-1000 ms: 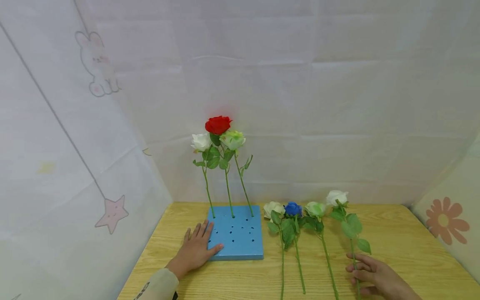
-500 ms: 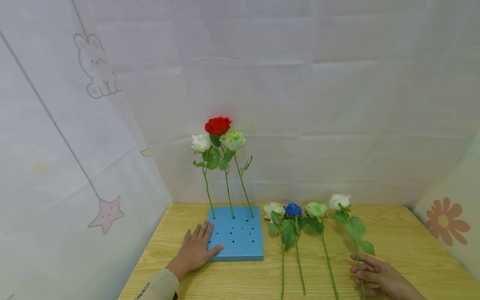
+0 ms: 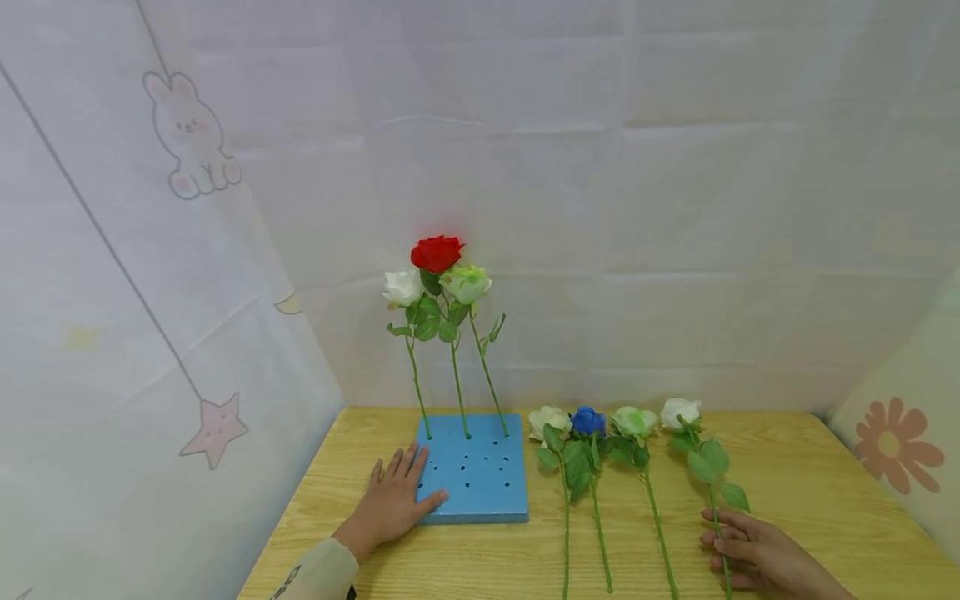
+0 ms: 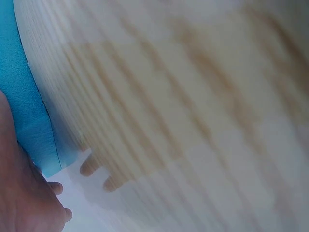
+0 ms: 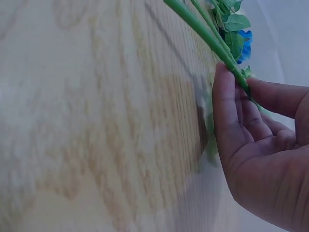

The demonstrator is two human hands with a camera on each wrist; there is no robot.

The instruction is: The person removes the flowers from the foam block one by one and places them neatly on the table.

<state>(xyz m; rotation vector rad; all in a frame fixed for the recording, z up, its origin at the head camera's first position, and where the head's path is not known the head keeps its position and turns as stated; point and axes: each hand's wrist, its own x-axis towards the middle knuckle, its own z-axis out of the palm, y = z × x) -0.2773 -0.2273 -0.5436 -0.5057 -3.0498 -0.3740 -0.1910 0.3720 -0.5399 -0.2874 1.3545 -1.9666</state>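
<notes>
A blue foam block (image 3: pixel 480 475) with holes lies on the wooden table (image 3: pixel 810 492). A red rose (image 3: pixel 437 252), a white rose (image 3: pixel 402 286) and a pale green rose (image 3: pixel 466 282) stand upright in its back row. My left hand (image 3: pixel 396 498) rests flat, fingers straight, on the block's left edge (image 4: pixel 21 96). My right hand (image 3: pixel 723 542) pinches the green stem (image 5: pixel 203 31) of a white rose (image 3: pixel 679 412) at the right, thumb against fingers (image 5: pixel 227 106). Left of it lie a pale green rose (image 3: pixel 633 421), a blue rose (image 3: pixel 587 421) and a cream rose (image 3: pixel 547 419).
White fabric walls close in the table at the back and left, printed with a rabbit (image 3: pixel 191 137) and a star (image 3: pixel 216 427). A panel with an orange flower (image 3: pixel 891 443) stands at the right. Bare wood shows right of the roses.
The white rose's head has sunk lower toward the table and drifted slightly right with my right hand. My left hand has stayed on the block.
</notes>
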